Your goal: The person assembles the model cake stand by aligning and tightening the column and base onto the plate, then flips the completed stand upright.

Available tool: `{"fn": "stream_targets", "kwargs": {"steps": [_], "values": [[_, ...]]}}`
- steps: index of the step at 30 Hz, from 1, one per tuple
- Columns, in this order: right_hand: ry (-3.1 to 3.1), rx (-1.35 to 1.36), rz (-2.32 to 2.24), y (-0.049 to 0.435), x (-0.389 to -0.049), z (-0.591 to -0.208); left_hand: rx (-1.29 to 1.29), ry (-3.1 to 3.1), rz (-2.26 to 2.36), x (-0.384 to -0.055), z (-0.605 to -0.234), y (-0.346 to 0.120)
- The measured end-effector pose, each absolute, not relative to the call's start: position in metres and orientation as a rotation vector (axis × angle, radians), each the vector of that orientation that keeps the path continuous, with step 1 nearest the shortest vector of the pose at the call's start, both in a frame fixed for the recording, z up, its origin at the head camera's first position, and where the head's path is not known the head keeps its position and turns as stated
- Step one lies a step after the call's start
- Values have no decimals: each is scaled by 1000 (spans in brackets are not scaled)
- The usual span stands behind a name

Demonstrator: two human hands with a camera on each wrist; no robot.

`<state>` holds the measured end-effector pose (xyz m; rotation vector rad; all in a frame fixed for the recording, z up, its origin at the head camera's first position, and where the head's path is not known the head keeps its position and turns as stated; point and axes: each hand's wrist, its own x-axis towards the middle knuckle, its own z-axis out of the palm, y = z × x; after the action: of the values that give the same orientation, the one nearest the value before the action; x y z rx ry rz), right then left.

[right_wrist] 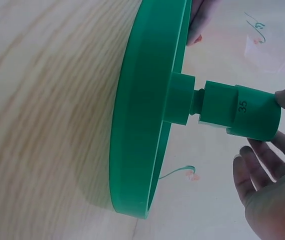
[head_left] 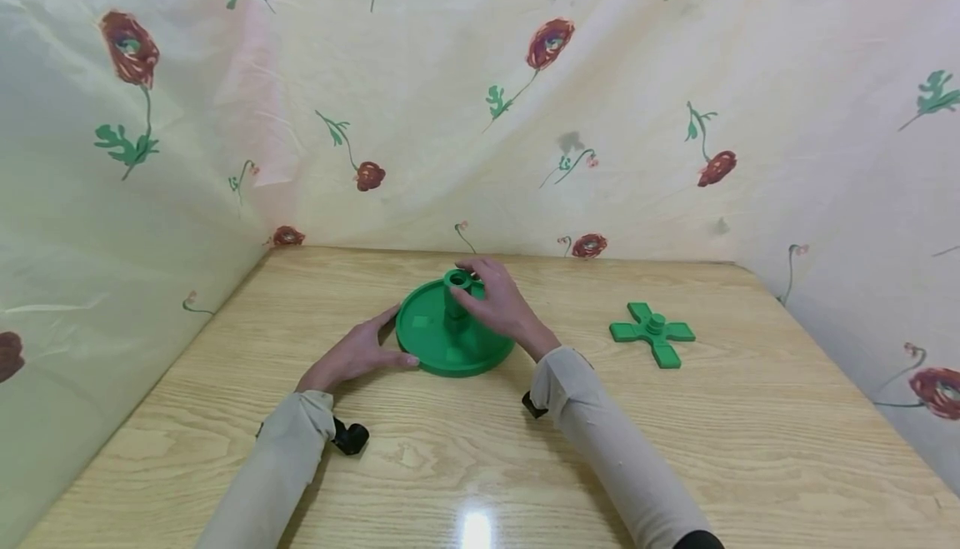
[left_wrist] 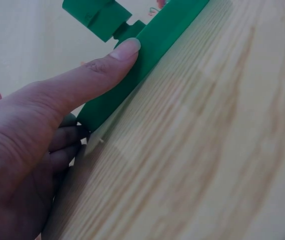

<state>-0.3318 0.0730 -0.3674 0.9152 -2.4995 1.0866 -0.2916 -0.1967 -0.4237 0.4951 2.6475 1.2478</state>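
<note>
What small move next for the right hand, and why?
Probably ease the green column straight down with the right hand: a narrow neck shows between it and the collar below, so it may not be seated. The left hand grips the tray.

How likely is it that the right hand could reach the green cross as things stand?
Probably yes: nothing stands between the right hand and the green cross on the tabletop, though it would first have to let go of the green post.

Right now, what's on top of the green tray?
The tray has a green post at its middle, the right hand gripping its top; tray floor behind them is covered.
</note>
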Motion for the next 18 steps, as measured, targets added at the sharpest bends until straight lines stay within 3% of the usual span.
{"fn": "stream_targets", "kwargs": {"steps": [18], "values": [[-2505,887,1109,71,-331,-366,488,2640,1255,-293,-426,-198]]}}
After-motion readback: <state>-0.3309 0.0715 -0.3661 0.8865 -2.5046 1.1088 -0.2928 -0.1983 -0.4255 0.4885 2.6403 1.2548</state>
